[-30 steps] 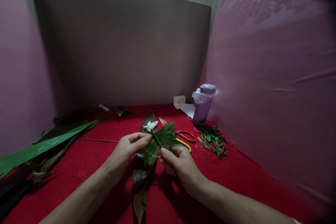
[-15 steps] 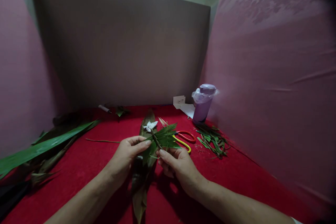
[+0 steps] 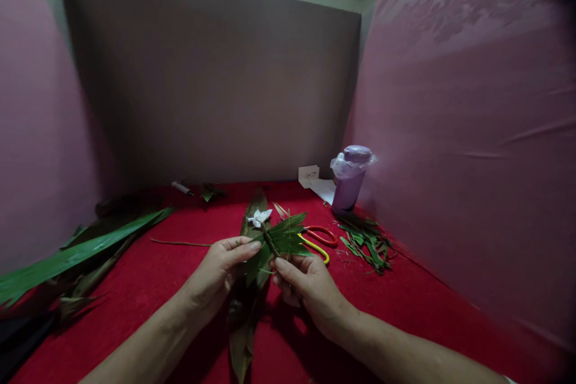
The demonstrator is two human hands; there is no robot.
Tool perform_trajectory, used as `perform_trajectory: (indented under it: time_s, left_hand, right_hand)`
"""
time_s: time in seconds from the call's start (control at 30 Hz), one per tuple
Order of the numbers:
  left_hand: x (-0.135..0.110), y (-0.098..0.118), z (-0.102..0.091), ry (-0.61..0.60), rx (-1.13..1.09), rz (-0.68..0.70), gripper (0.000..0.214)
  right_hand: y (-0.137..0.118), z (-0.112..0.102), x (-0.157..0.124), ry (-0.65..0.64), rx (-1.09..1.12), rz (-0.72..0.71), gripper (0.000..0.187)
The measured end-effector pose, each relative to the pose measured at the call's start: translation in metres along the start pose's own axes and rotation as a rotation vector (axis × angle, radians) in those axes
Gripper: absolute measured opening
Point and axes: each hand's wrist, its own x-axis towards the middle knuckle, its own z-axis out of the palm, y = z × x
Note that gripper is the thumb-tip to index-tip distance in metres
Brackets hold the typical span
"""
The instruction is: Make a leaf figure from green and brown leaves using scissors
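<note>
Between both hands is a leaf craft: green leaf pieces (image 3: 288, 233) cut into points, set along a thin brown stem (image 3: 270, 242), with a white flower (image 3: 260, 217) at its upper end. My left hand (image 3: 225, 267) pinches the left leaf piece close to the stem. My right hand (image 3: 301, 282) grips the stem's lower end and the leaf base between thumb and fingers. Beneath the hands lies a long brownish dry leaf (image 3: 243, 336). Scissors with one red and one yellow handle (image 3: 321, 236) rest just beyond my right hand, their blades hidden by the leaf.
A purple bin with a plastic liner (image 3: 348, 186) stands back right, beside white papers (image 3: 321, 189). Leaf scraps (image 3: 369, 243) are heaped before it. Long green leaves (image 3: 85, 252) lie left. A glue syringe-like white tube (image 3: 181, 188), thin sticks (image 3: 281, 210) and a thin stem (image 3: 180, 243) lie on the red cloth.
Both hands keep their hold on the leaf craft, almost unmoved. The whole view has shifted very slightly.
</note>
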Motion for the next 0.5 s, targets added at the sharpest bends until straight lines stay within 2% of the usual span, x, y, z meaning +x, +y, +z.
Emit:
perform_trajectory:
  time_s: [0.3,0.5]
  left_hand:
    - [0.0005,-0.0009,-0.0007,-0.007,0.001,0.017,0.012]
    - [0.0007,-0.0007,0.0017,0.000,0.019,0.054,0.020]
  right_hand:
    - [0.0022,-0.0005,0.0001,0.001,0.000,-0.011,0.032]
    - [0.0013,0.0001,0.0005,0.021,0.013,-0.011,0.033]
